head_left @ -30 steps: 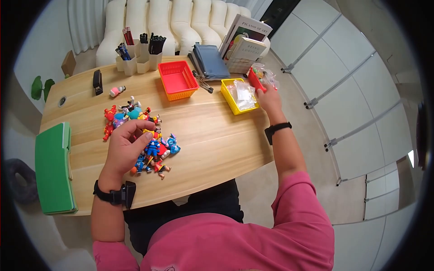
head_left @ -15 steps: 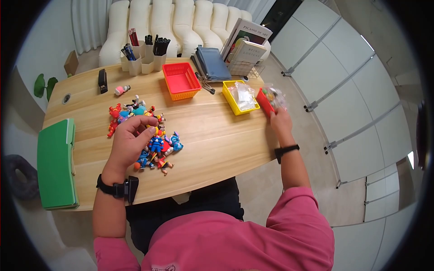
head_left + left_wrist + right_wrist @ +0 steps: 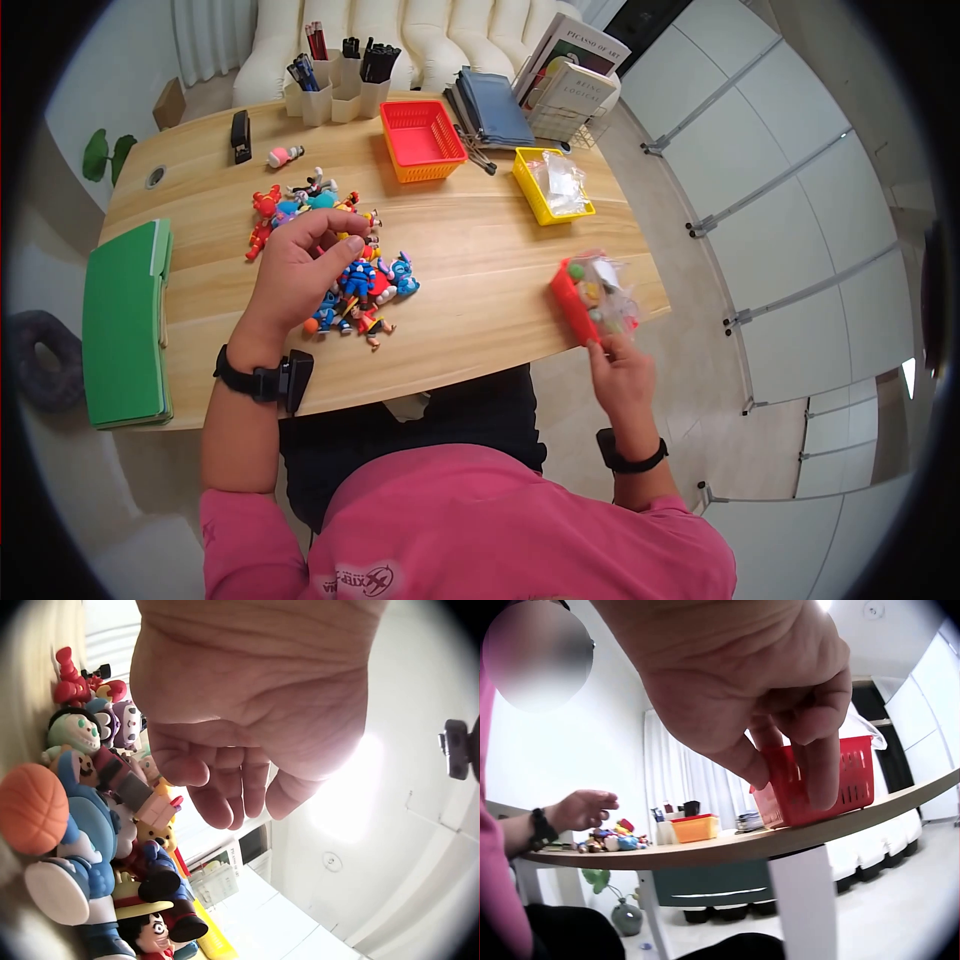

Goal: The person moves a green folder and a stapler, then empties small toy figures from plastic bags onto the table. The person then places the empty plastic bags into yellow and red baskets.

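At the table's right front edge, the right hand [image 3: 622,378] pinches the near end of a small red basket [image 3: 572,306], which holds clear bags with colourful contents [image 3: 603,292]. In the right wrist view, thumb and fingers grip the wall of the red basket [image 3: 856,776]. Above a pile of small toy figures [image 3: 358,284] hangs the left hand [image 3: 298,268], its fingers loosely bent and holding nothing. The left wrist view shows the left hand [image 3: 251,697] beside the figures, among them one with an orange basketball [image 3: 33,808].
A yellow basket [image 3: 542,205] with clear bags stands right of a larger red basket [image 3: 421,142]. Behind are pen holders [image 3: 345,100], dark blue folders [image 3: 494,108] and books [image 3: 570,100]. A green folder [image 3: 125,325] lies at left; a stapler [image 3: 241,137] and pink figure [image 3: 285,156] sit farther back.
The right hand has brought the small red basket from beside the yellow basket toward the table's near right edge. The left hand stays over the figures; the head view has shifted slightly.
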A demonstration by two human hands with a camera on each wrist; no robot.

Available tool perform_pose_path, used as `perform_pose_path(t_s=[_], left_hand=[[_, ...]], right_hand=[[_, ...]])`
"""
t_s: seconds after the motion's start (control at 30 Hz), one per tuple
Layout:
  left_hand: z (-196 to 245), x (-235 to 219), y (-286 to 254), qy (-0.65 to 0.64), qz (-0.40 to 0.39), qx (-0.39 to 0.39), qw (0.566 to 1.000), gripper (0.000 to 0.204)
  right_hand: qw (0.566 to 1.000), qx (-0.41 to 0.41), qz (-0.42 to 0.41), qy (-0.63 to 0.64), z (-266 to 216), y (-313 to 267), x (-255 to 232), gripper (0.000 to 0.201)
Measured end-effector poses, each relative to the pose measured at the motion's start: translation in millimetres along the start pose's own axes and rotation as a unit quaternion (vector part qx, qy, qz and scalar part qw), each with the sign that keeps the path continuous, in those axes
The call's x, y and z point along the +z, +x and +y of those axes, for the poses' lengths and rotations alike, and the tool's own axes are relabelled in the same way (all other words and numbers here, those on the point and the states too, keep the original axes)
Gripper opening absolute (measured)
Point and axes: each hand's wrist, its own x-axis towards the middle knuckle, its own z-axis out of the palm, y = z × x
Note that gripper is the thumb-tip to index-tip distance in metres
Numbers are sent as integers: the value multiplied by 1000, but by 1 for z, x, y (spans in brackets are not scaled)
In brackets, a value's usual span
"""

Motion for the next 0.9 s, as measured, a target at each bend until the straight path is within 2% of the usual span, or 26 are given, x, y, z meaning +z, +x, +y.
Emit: perform_pose_path(t_s=[0.03,0.1,0.23,0.3,0.43,0.5,0.53,0.6,0.63,0.7,0.73,0.77,0.83,0.9], left_hand=[[-1,-1,1,8,-8,-3,1000,21],[-7,-2,3,3,-2,-2,1000,20],[-7,0,2,-36,17,7,999,18],[-11,-4,3,-33,12,5,999,18],[-14,-5,4,-42,10,-8,999,17],[-11,-5,4,-46,23,-15,999,17],[-11,-5,5,-31,22,-17,999,17],[-12,-6,4,-23,13,-18,999,17],[-13,-6,4,-25,14,-19,999,17],[-14,-4,5,-28,2,9,1000,16],[-12,-2,4,-30,-2,8,1000,16],[-9,-2,2,-20,-5,5,1000,17],[-7,-2,2,-9,-4,5,1000,17],[-6,-2,0,2,-11,12,1000,18]], right_hand=[[1000,0,1,2,-12,-2,1,18],[997,-55,-45,44,-34,3,8,15],[990,-111,-52,72,-76,35,35,16],[985,-157,-29,71,-82,58,56,22],[984,-169,-43,31,-91,94,69,29],[981,-156,-99,64,-86,106,61,38],[980,-163,-100,63,-91,109,49,38],[992,-18,-112,63,-108,110,17,42],[992,-18,-113,60,-108,113,16,42],[996,-46,-66,27,-107,122,12,43],[995,-96,-28,-11,-98,127,25,40],[995,-93,-27,-12,-86,134,37,40],[980,-183,-46,66,-78,145,52,36],[974,-193,-35,114,-78,151,50,30]])
